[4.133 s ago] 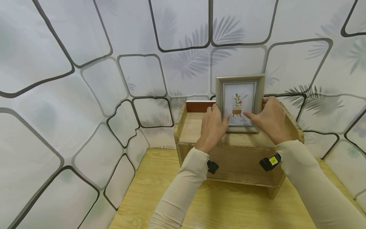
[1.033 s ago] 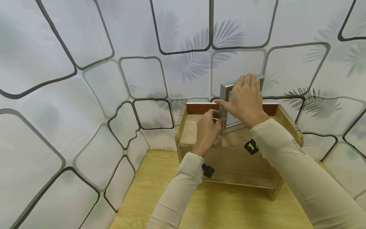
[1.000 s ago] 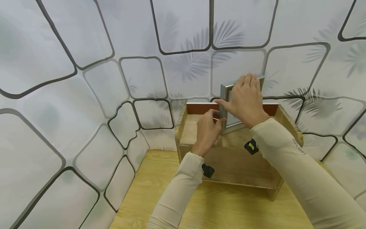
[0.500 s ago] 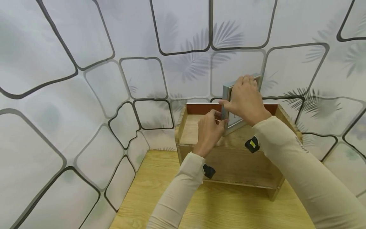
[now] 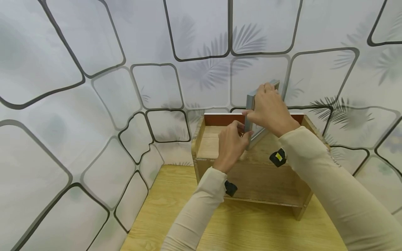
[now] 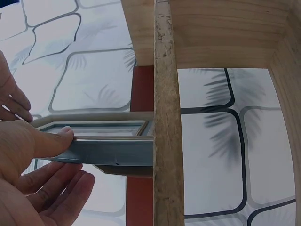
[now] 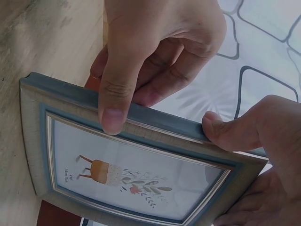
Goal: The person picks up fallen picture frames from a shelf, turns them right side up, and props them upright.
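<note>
A silver-grey picture frame [image 5: 249, 101] stands upright on the top board of a small wooden shelf [image 5: 208, 143], turned at an angle with its left edge toward me. Its print [image 7: 134, 176] of a potted plant shows in the right wrist view. My left hand [image 5: 231, 145] pinches the lower part of that left edge, thumb [image 6: 56, 142] on the front and fingers behind. My right hand [image 5: 271, 109] holds the upper part, its thumb against the left edge and its fingers over the top. In the head view the right hand hides most of the frame's front.
The shelf has a red-brown back strip [image 5: 220, 120], raised side panels and a lower compartment [image 5: 263, 183]. It stands on a yellow wood-grain table [image 5: 176, 195]. Patterned cloth walls [image 5: 201, 80] close in behind and at the left.
Earlier the frame faced me, with a hand at each side. The right hand then went over its top. The frame has turned further edge-on, its far top corner shifting left.
</note>
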A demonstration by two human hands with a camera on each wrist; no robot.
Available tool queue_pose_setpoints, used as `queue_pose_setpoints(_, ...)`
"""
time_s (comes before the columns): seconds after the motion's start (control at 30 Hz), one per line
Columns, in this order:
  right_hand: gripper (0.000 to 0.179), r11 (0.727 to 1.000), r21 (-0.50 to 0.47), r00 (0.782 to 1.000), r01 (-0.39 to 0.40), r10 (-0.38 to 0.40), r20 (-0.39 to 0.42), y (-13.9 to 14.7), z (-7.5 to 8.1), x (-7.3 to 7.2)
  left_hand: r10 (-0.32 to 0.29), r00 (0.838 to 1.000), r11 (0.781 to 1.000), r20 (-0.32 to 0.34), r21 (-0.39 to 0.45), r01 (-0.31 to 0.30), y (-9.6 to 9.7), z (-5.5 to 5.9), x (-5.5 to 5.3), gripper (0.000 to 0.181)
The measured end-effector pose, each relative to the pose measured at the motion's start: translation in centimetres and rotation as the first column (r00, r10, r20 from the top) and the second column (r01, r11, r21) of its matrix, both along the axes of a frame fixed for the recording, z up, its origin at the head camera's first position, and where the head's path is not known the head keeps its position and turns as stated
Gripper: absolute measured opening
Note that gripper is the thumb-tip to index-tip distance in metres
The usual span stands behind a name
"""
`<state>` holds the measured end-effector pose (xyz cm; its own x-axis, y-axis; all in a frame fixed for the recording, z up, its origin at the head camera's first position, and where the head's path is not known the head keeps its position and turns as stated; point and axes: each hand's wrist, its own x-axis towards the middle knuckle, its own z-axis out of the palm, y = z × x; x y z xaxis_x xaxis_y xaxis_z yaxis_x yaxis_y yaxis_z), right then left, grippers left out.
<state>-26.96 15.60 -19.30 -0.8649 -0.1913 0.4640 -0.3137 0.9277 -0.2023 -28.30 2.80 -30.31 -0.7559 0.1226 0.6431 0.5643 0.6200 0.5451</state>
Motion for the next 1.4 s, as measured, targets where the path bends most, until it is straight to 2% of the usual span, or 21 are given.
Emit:
queue_pose_setpoints(0.2, 0.072, 0.999, -0.012, 0.999, -0.040, 0.040, 0.029, 0.5, 0.3, -0.1, -0.011, 1.000, 1.000, -0.011, -0.013, 0.011, 0.1, -0.2, 0.1, 0.024)
queue_pose_setpoints(0.37, 0.078, 0.999, -0.003, 0.998, -0.051, 0.051, 0.041, 1.0, 0.4, -0.3, -0.053, 0.999, 0.998, -0.002, 0.018, 0.053, 0.1, -0.3, 0.1, 0.023)
queue_pose_setpoints(0.53, 0.087, 0.998, 0.005, 0.994, -0.061, 0.060, 0.094, 1.4, 0.7, -0.4, -0.034, 0.999, 0.999, -0.024, 0.031, 0.035, 0.1, -0.5, 0.1, 0.029)
queue_pose_setpoints(0.63, 0.089, 0.997, 0.007, 0.990, -0.076, 0.074, 0.118, 1.6, 0.8, -0.5, -0.027, 0.999, 0.999, -0.024, 0.040, 0.028, 0.0, -0.6, 0.0, 0.026)
queue_pose_setpoints(0.9, 0.095, 0.990, 0.008, 0.978, -0.144, 0.141, 0.157, 2.7, 1.0, -0.9, -0.062, 0.998, 0.997, -0.001, 0.049, 0.062, 0.0, -0.9, -0.1, 0.021)
queue_pose_setpoints(1.07, 0.099, 0.984, 0.012, 0.969, -0.177, 0.172, 0.176, 3.5, 1.1, -1.1, -0.072, 0.997, 0.997, 0.032, 0.023, 0.071, 0.1, -1.0, -0.3, 0.021)
queue_pose_setpoints(1.3, 0.099, 0.980, -0.019, 0.958, -0.201, 0.200, 0.206, 4.2, 1.2, -1.1, -0.158, 0.982, 0.987, 0.102, 0.019, 0.157, 0.3, -1.0, -0.2, 0.025)
queue_pose_setpoints(1.4, 0.098, 0.976, -0.025, 0.954, -0.218, 0.218, 0.204, 4.4, 1.2, -1.1, -0.163, 0.979, 0.986, 0.119, -0.001, 0.165, 0.3, -1.0, -0.1, 0.025)
